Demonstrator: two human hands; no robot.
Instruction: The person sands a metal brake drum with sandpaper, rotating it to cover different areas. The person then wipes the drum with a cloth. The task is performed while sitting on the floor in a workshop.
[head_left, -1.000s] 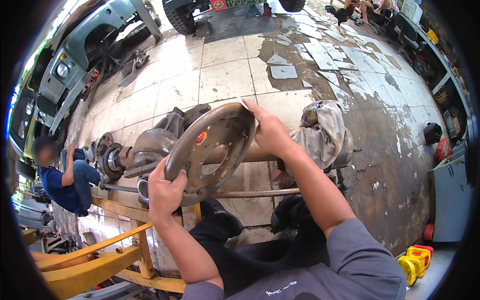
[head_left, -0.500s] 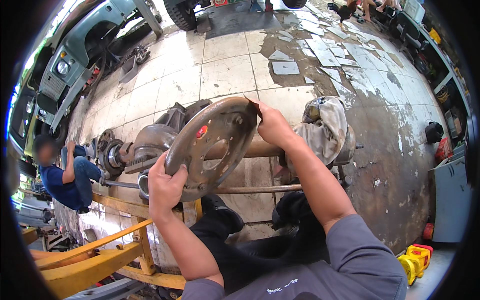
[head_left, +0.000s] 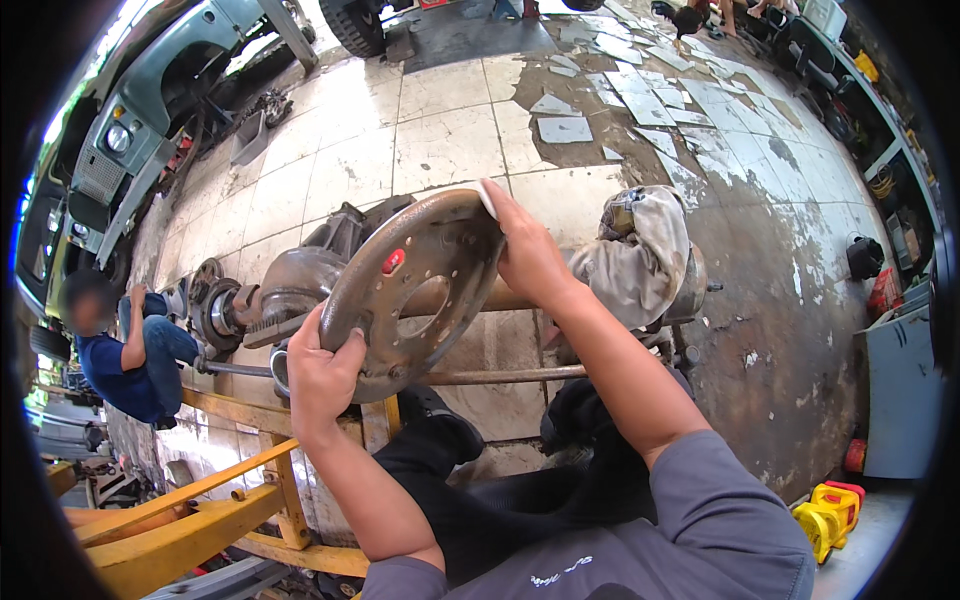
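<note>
My left hand [head_left: 325,375] is closed on the lower left rim of a round brown metal brake backing plate [head_left: 455,230], thumb on its inner face. The plate is tilted and has a big centre hole, small bolt holes and a red spot. At its upper right rim, my right hand [head_left: 535,255] is closed on a thin sheet [head_left: 488,200], pale where it shows, which looks like sandpaper and is pressed to the rim. Most of the sheet is hidden by the fingers. Behind the plate lies a vehicle axle with a rounded housing [head_left: 298,280].
A grey cloth [head_left: 640,250] drapes over the axle's right end. A yellow metal frame [head_left: 190,530] stands at the lower left. A person [head_left: 125,350] crouches at the left near a parked vehicle [head_left: 125,150]. Broken tiles [head_left: 565,130] lie ahead; a yellow object [head_left: 828,520] sits lower right.
My right hand has shifted slightly left and down along the plate's rim, and the sheet's pale side now shows. The plate has tilted a little in my left hand's grip.
</note>
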